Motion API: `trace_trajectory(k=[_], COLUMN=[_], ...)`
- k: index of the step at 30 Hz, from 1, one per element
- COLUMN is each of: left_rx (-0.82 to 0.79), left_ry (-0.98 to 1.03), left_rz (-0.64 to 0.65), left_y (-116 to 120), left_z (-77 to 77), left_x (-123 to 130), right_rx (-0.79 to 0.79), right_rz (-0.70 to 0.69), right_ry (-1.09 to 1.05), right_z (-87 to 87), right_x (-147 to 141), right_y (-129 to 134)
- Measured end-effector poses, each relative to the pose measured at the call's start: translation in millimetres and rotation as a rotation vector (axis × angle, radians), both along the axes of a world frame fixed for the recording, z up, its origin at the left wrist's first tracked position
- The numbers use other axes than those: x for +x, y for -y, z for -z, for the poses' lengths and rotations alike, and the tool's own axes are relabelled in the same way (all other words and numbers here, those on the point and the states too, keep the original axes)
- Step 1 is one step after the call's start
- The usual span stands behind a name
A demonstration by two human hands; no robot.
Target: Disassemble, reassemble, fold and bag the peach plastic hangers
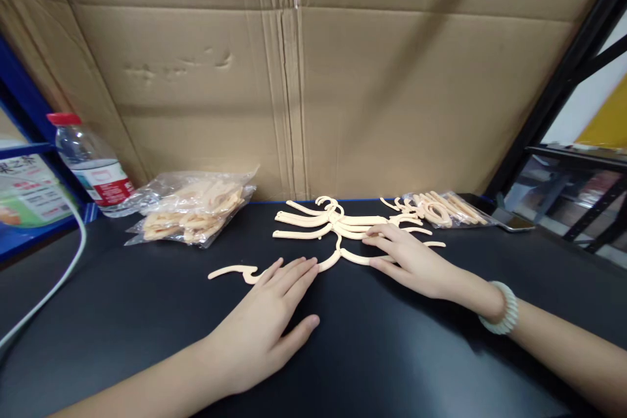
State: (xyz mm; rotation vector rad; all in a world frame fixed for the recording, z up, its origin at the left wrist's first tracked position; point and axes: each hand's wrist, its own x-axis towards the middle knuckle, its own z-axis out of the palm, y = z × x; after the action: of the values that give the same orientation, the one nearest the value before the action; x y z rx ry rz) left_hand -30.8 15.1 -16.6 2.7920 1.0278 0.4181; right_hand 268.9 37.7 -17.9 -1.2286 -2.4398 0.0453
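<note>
A cream plastic clothes hanger lies on the black table with its hook pointing away from me. My left hand is open and palm down, its fingertips on the hanger's left arm and its thumb spread. The fingers of my right hand are stretched over the hanger's right arm, hiding part of it. Just beyond my left fingertips is a loose curved cream piece, partly covered by that hand. Behind the front hanger lies a group of similar hangers, their hooks close together.
A clear bag of cream parts lies at left, near a red-capped bottle. At right are loose curved pieces, another bag of parts and a phone-like flat object. A white cable crosses the left; cardboard stands behind.
</note>
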Motion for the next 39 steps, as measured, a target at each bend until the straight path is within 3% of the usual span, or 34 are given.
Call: trace_trajectory(k=[8, 10, 13, 16, 19, 28, 39], left_rx=[0.024, 0.054, 0.08, 0.06, 0.046, 0.035, 0.051], left_ry=[-0.062, -0.02, 0.033, 0.02, -0.002, -0.027, 0.079], left_rz=[-0.003, 0.0, 0.031, 0.076, 0.072, 0.064, 0.115], left_y=[0, 1, 0, -2, -3, -2, 7], left_z=[2.8, 5.0, 7.8, 8.7, 8.1, 5.1, 1.8], left_x=[0, 0, 0, -1, -2, -1, 3], right_rx=[0.091, 0.183, 0.303, 0.3, 0.261, 0.262, 0.548], right_rz=[-0.01, 0.044, 0.251, 0.33, 0.329, 0.311, 0.423], right_ry=[-0.043, -0.078, -0.023, 0.029, 0.095, 0.176, -0.028], right_z=[1.9, -0.2, -4.2, -6.8, -5.4, 4.4, -15.7], right_x=[5, 21, 62, 102, 123, 119, 111], right_y=[-10, -24, -46, -61, -66, -74, -55])
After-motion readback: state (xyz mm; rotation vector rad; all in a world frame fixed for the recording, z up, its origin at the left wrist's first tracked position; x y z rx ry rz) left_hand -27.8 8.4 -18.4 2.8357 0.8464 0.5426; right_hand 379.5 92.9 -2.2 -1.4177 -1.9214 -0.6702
